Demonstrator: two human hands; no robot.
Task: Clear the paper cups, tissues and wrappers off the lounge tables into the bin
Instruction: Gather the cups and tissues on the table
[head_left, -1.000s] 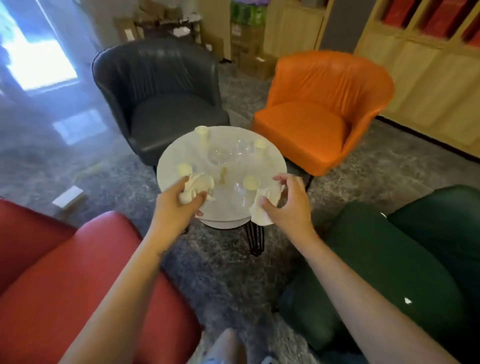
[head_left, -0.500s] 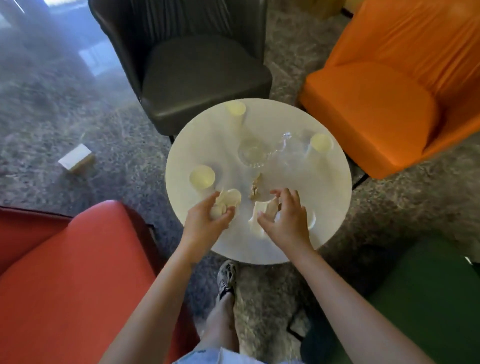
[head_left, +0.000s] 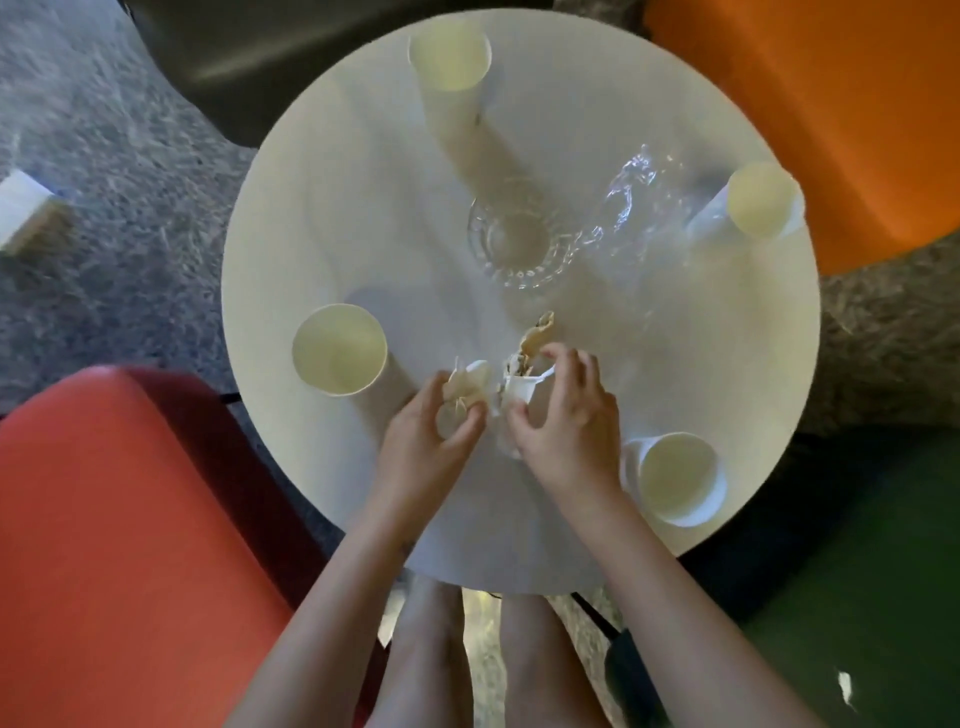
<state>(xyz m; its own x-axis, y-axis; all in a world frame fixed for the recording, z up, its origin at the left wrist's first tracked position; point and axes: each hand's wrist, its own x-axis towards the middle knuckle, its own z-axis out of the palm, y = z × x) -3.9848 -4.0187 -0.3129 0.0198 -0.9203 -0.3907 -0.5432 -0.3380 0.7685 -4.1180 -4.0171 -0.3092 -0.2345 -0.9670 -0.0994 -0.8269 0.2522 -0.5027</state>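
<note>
Table (head_left: 363, 218) fills far more of the view than half a sec ago, since my head has come right over it, and both hands have drawn together near its middle. My left hand (head_left: 431, 447) is curled shut round a crumpled cup and tissue (head_left: 467, 389), thumb pressed over it. My right hand (head_left: 566, 431) pinches a small squashed white cup (head_left: 519, 392) btwn thumb and fingertips, with a brownish wrapper (head_left: 535, 338) poking out above (can't tell if it's held or just lying there). Four paper cups (head_left: 340, 348) stand upright round the rim, untouched. Glass dish (head_left: 514, 244) and clear wrapper (head_left: 639, 192) are blurred; chair edges are cut off.
</note>
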